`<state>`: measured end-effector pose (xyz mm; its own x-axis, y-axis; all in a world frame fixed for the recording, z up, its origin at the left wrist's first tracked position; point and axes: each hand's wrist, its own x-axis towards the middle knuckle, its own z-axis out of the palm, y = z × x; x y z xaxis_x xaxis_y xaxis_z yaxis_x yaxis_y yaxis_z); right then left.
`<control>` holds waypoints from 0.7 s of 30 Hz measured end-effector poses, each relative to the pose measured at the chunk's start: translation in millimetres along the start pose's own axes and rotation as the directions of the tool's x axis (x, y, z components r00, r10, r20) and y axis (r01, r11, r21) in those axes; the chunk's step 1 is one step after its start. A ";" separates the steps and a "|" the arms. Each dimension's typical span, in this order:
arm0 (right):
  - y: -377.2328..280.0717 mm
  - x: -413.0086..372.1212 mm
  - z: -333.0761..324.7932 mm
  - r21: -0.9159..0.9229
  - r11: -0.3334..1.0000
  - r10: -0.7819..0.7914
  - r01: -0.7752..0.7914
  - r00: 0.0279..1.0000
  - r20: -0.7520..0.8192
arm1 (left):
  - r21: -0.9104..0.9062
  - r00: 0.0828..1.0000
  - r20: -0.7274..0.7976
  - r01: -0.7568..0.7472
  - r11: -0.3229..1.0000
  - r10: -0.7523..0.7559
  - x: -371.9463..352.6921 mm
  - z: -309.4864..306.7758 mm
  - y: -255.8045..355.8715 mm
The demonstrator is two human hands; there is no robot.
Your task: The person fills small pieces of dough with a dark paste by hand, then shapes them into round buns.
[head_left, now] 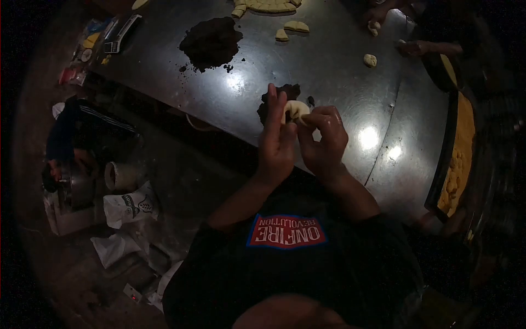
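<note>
Just over the near edge of the metal table, a piece of pale dough (296,108) is held up between my two hands, with a dark hollow showing in its middle. My left hand (278,145) supports it from the left, fingers pointing up and thumb against the dough. From the other side, my right hand (327,137) pinches its rim between thumb and fingers. Behind them lies a small dark crumbly heap (289,90), partly hidden by my left hand. A larger dark crumbly mound (211,44) sits farther back to the left.
Cut dough pieces (296,26) and a dough ball (370,60) lie on the metal table (329,60). Another person's hands (415,48) are at the far right. A long tray (442,164) stands on the right edge. Someone bends over a pot (79,186) at left, near sacks (131,204).
</note>
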<state>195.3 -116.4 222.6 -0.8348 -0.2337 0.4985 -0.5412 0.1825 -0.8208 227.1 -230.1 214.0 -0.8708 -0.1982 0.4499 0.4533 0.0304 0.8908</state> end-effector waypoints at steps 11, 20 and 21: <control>8.7 5.5 -47.0 -0.298 0.938 -0.214 0.177 0.972 -0.096 | -0.398 0.889 0.345 0.430 0.811 -0.301 5.9 1.1 25.8; -22.0 -0.3 -65.7 -0.071 0.950 -0.266 0.305 0.904 0.334 | -0.495 0.787 0.206 0.597 0.631 -0.582 -10.2 -2.9 24.2; -23.4 0.9 -74.7 -0.065 0.972 -0.187 0.225 0.912 0.365 | -0.493 0.786 0.209 0.599 0.631 -0.582 -12.6 -3.2 25.5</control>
<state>199.7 -49.5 263.1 -0.6237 -0.5955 0.5063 -0.7206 0.1870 -0.6677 250.2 -230.0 230.8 -0.9879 0.0317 -0.1518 -0.1416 -0.5827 0.8002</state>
